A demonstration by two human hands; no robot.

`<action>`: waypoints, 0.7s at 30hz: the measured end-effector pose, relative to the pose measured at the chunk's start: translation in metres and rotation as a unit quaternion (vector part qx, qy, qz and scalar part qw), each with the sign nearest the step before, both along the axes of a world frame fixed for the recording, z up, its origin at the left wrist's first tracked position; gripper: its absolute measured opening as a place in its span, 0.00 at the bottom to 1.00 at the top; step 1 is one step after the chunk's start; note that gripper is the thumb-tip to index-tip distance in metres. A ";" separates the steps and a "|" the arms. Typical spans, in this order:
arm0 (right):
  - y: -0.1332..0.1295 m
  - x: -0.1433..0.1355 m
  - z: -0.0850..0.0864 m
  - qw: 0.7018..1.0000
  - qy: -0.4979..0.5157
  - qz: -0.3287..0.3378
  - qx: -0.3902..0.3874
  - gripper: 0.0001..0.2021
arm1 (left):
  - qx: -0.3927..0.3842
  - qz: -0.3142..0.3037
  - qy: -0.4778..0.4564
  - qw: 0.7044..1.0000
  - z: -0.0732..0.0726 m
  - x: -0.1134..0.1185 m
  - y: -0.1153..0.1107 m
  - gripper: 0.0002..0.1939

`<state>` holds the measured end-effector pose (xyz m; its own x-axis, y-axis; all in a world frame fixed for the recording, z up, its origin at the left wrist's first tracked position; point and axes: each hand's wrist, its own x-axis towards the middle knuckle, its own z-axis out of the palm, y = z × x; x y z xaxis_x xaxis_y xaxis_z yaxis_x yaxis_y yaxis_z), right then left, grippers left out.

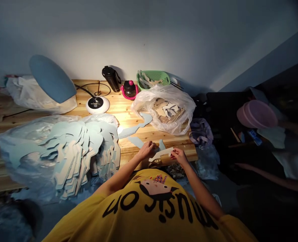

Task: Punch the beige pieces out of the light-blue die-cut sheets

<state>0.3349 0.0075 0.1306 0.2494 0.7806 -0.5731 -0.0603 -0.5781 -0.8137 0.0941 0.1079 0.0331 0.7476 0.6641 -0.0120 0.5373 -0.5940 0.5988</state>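
Note:
My right hand [179, 156] pinches the right end of a pale cardboard cutout [161, 154] near the table's front edge. Just left of it, my left hand [147, 150] is closed, fingers curled together; what they hold, if anything, is hidden. Beyond the hands lies a small light-blue cutout [161, 145]. Another blue piece [136, 142] rests left of my left hand. A thin stack of long, wavy blue cutouts [134, 129] lies farther back. To the left, a large heap of blue and white cutouts [75, 148] spills over plastic wrapping and hangs past the front edge.
A clear plastic bag [186, 116] of cardboard scraps stands behind my hands, with a green basket [165, 79] beyond it. A lamp [98, 105], black bottle [111, 79] and pink-handled jar [129, 90] stand at the back. Another person's arm [267, 177] and a pink bucket [257, 114] are at right.

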 end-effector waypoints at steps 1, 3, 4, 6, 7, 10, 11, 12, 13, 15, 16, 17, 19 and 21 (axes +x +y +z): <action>0.002 0.001 -0.004 1.000 -0.011 0.022 -0.001 0.20 | 0.007 0.046 0.004 0.999 0.002 -0.004 -0.001 0.18; 0.009 -0.003 -0.012 0.997 -0.034 0.064 0.009 0.18 | 0.032 0.116 0.033 0.992 0.008 -0.021 0.004 0.23; 0.014 -0.006 -0.016 0.996 -0.042 0.081 0.020 0.18 | 0.039 0.129 0.052 0.990 0.011 -0.031 0.007 0.26; 0.023 -0.015 -0.022 0.994 -0.035 0.101 0.037 0.17 | 0.038 0.113 0.094 0.988 0.019 -0.046 0.010 0.31; 0.027 -0.018 -0.024 0.993 -0.022 0.105 0.040 0.18 | 0.034 0.107 0.114 0.987 0.023 -0.049 0.009 0.31; 0.034 -0.020 -0.027 0.995 0.034 0.094 0.028 0.20 | 0.037 0.185 0.148 0.971 0.027 -0.036 -0.004 0.30; 0.035 -0.017 -0.027 0.995 0.048 0.089 0.023 0.21 | 0.037 0.226 0.142 0.963 0.028 -0.027 -0.010 0.29; 0.035 -0.014 -0.026 0.994 0.059 0.088 0.020 0.22 | 0.032 0.263 0.117 0.957 0.028 -0.018 -0.015 0.27; 0.035 -0.009 -0.024 0.994 0.066 0.091 0.019 0.23 | 0.025 0.295 0.079 0.952 0.029 -0.009 -0.019 0.25; 0.036 -0.001 -0.020 0.991 0.068 0.115 0.022 0.23 | 0.012 0.334 -0.007 0.942 0.037 0.006 -0.025 0.19; 0.037 0.003 -0.017 0.988 0.065 0.136 0.024 0.23 | 0.011 0.340 -0.043 0.939 0.043 0.013 -0.028 0.17; 0.038 0.005 -0.015 0.985 0.061 0.158 0.027 0.23 | 0.008 0.329 -0.070 0.942 0.051 0.019 -0.030 0.16; 0.041 0.007 -0.009 0.977 0.055 0.199 0.049 0.20 | -0.018 0.257 -0.107 0.960 0.071 0.033 -0.038 0.16; 0.044 0.006 -0.003 0.968 0.053 0.231 0.086 0.16 | -0.066 0.186 -0.150 0.969 0.092 0.047 -0.047 0.16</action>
